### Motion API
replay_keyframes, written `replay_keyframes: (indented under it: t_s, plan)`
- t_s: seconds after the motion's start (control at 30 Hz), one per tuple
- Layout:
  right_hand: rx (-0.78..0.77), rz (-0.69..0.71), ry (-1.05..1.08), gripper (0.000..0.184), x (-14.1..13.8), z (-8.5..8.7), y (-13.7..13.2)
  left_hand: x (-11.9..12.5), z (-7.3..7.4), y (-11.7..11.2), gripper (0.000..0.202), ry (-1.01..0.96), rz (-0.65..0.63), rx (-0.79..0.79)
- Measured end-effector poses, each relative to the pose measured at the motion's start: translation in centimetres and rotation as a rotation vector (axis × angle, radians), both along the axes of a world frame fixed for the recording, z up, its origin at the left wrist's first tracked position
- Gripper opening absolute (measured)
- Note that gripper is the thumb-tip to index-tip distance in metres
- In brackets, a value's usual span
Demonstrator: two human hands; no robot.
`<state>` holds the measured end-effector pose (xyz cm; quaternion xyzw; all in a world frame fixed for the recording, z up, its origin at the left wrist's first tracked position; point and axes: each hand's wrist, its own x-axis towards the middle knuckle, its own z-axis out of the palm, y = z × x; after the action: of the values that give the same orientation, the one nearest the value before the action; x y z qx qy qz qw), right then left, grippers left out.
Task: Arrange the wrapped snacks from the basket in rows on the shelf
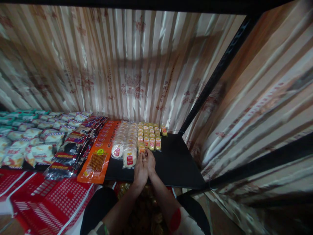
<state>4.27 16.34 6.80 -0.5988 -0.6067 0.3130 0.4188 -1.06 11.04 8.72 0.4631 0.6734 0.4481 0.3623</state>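
Observation:
My left hand point(140, 170) and my right hand point(150, 161) are side by side at the shelf's front, nearly touching. At their fingertips is a small yellow snack packet point(141, 148) with a red label, partly hidden by the fingers. Right behind it stand rows of matching yellow packets point(151, 142), and one more packet point(164, 131) lies slightly apart at the back right. Close by on the left are clear-wrapped round white snacks with red labels point(129, 159), lined up in two rows.
A black shelf point(181, 163) carries the goods. Further left lie a long orange snack bag point(97, 156), dark red packets point(73, 147) and white packets point(41, 150). Red baskets point(53, 202) sit below. Black frame posts point(215, 71) and a printed plastic sheet point(137, 65) enclose the space.

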Motion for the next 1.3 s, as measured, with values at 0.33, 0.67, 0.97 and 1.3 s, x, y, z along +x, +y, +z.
replay_keyframes:
  t_s: [0.33, 0.67, 0.97, 1.3]
  plan:
    - [-0.028, -0.01, 0.061, 0.033, -0.4, -0.6, 1.0, 0.1, 0.3, 1.1, 0.045, -0.029, 0.01, -0.022]
    - [0.014, -0.033, 0.091, 0.02, -0.5, -0.9, 0.6, 0.0, -0.2, 1.3, 0.042, -0.041, 0.007, -0.006]
    - [0.041, -0.054, 0.082, 0.015, -0.4, -1.0, 0.5, -0.3, -0.7, 1.5, 0.042, -0.045, -0.003, 0.055]
    - [0.021, -0.036, 0.059, 0.015, -0.4, -1.2, 0.7, 0.1, -0.6, 1.4, 0.044, 0.072, -0.033, 0.038]
